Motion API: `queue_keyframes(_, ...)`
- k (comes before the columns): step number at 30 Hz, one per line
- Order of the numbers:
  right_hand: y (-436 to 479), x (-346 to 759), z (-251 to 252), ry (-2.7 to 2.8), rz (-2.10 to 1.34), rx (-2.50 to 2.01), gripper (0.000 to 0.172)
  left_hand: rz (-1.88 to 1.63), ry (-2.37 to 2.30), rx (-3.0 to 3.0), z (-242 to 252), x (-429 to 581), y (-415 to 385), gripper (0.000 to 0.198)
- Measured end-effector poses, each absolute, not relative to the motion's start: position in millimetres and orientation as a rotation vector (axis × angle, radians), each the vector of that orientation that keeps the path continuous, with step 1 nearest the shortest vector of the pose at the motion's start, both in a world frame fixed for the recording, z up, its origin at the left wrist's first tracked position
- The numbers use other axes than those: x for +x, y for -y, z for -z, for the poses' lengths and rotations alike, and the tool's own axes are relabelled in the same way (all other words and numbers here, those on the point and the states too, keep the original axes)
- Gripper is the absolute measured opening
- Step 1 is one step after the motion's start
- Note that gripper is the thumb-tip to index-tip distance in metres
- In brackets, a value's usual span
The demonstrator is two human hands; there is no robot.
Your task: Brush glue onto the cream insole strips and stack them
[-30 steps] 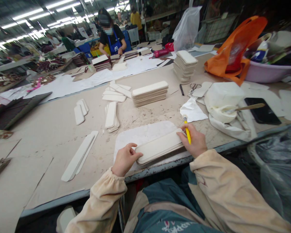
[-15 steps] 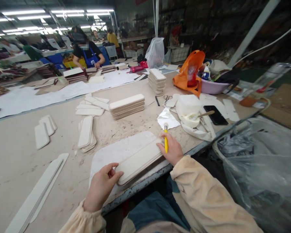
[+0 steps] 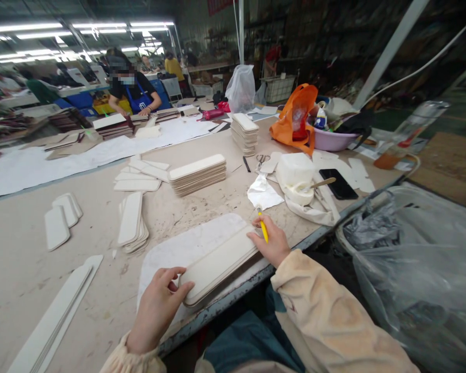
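Note:
A small stack of long cream rounded boards (image 3: pixel 219 263) lies on a white mat (image 3: pixel 186 246) at the table's near edge. My left hand (image 3: pixel 157 305) grips the stack's near-left end, fingers curled over its top. My right hand (image 3: pixel 271 243) presses on the stack's right end and also holds a yellow-handled brush (image 3: pixel 261 226), bristles pointing away from me.
More cream board stacks (image 3: pixel 197 173) (image 3: pixel 244 133) and loose pieces (image 3: pixel 132 220) lie on the table. A white glue tub with a stick (image 3: pixel 297 178), scissors (image 3: pixel 261 159), a black phone (image 3: pixel 338 183), an orange bag (image 3: pixel 295 119) and a basin (image 3: pixel 332 139) stand to the right. A person (image 3: pixel 130 93) works across the table.
The view has swung to the right and lifted. Both hands stay on the board stack, which now sits more slanted toward the table edge.

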State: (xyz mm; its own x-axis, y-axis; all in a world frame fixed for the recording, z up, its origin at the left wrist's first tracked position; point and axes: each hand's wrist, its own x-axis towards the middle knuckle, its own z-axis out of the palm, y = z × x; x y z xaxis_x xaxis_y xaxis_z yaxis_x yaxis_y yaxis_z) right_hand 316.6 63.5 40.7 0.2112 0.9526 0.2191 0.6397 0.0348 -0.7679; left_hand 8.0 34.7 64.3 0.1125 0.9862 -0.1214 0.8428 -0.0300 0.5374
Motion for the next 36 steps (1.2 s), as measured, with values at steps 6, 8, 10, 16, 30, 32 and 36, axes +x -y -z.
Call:
queue_keyframes(6,-63,317,-43,1.51,-0.511,-1.71,0.029,-0.439,-1.774,1.943,-66,11,-34,0.033)
queue_keyframes(8,-64,318,-43,1.51,-0.526,-1.725,0.028,-0.475,-1.775,1.944,-67,13,-34,0.029)
queue_keyframes(10,-64,319,-42,1.491,-0.541,-1.706,0.027,-0.509,-1.772,1.921,-69,15,-33,0.026)
queue_keyframes(16,-64,320,-37,1.45,-0.513,-1.63,0.031,-0.699,-1.773,1.691,-68,18,-27,0.029)
queue_keyframes(30,-68,322,-46,0.803,-0.786,-1.025,0.056,-1.135,-1.037,0.308,-93,54,-16,0.03)
queue_keyframes(32,-68,324,-46,0.761,-0.786,-1.029,0.057,-1.072,-1.029,0.253,-95,56,-14,0.033)
queue_keyframes(36,-68,325,-46,0.755,-0.782,-1.025,0.059,-1.122,-1.069,0.324,-98,59,-14,0.029)
